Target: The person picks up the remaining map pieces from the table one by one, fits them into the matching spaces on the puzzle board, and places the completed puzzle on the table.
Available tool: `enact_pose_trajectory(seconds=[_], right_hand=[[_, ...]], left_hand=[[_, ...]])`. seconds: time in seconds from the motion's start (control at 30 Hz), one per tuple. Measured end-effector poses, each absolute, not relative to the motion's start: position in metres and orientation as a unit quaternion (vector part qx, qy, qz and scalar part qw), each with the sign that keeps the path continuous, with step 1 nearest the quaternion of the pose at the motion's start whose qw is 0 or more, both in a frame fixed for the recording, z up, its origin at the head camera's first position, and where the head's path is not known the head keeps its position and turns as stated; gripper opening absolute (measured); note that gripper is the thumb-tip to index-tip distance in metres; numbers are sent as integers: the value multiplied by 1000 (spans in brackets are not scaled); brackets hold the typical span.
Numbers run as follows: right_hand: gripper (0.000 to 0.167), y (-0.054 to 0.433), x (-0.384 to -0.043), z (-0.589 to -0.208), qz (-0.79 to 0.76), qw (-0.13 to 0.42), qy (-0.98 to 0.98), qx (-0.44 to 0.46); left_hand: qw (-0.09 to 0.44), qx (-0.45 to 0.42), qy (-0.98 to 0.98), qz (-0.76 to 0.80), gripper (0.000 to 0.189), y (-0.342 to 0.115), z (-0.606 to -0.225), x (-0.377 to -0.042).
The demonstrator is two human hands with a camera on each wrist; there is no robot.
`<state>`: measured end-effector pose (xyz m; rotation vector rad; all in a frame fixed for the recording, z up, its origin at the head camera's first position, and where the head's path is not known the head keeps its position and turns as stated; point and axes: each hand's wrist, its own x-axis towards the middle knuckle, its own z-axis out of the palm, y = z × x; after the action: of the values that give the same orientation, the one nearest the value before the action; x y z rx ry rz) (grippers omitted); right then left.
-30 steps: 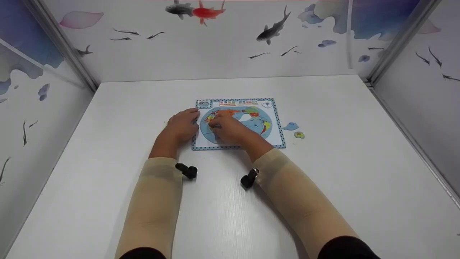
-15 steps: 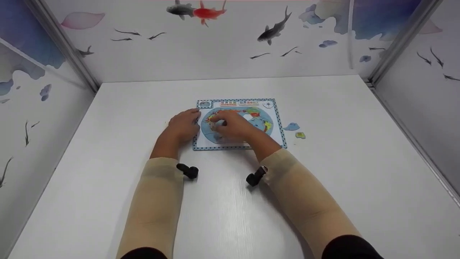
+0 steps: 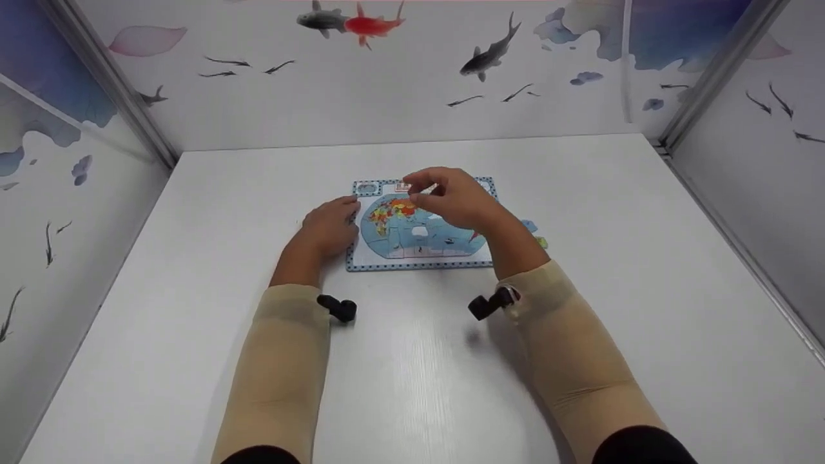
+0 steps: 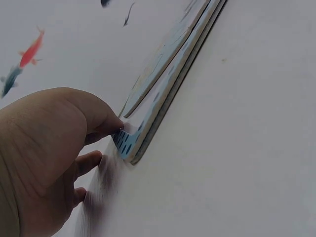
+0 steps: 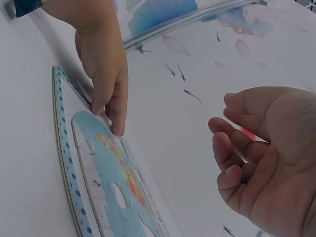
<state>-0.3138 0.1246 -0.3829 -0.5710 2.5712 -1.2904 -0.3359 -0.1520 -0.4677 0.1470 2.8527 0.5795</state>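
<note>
A world map jigsaw puzzle [image 3: 403, 241] with a blue dotted border lies flat on the table. White gaps show among its pieces, in the middle and towards the upper right. My left hand [image 3: 330, 225] rests at the board's left edge; in the left wrist view its thumb [image 4: 101, 113] touches the border near a corner. Over the upper part of the board hovers my right hand [image 3: 454, 196], thumb and forefinger apart and the other fingers loosely bent. The right wrist view shows that hand [image 5: 271, 153] holding nothing. Part of the map is hidden under it.
Just right of the board lie a blue puzzle piece [image 3: 530, 225] and a yellow-green piece [image 3: 543, 243], both partly hidden by my right wrist. White panels printed with fish [image 3: 493, 55] enclose the white table [image 3: 399, 361] at the back and sides.
My right hand has lifted off the left part of the map and moved up and to the right, uncovering the coloured land pieces there. The left hand has stayed in place.
</note>
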Motion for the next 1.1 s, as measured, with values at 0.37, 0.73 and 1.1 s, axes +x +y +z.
enact_pose_trajectory(seconds=[0.37,0.73,1.1], right_hand=[[42,182,-310,-375,-389,102,903,-152],[47,240,-309,-369,-343,100,929,-101],[53,275,-313,-378,-314,127,939,-65]], left_hand=[[106,53,972,202,63,-153,-470,-335],[112,51,972,200,63,-153,-471,-337],[121,56,971,198,64,-154,-468,-337]])
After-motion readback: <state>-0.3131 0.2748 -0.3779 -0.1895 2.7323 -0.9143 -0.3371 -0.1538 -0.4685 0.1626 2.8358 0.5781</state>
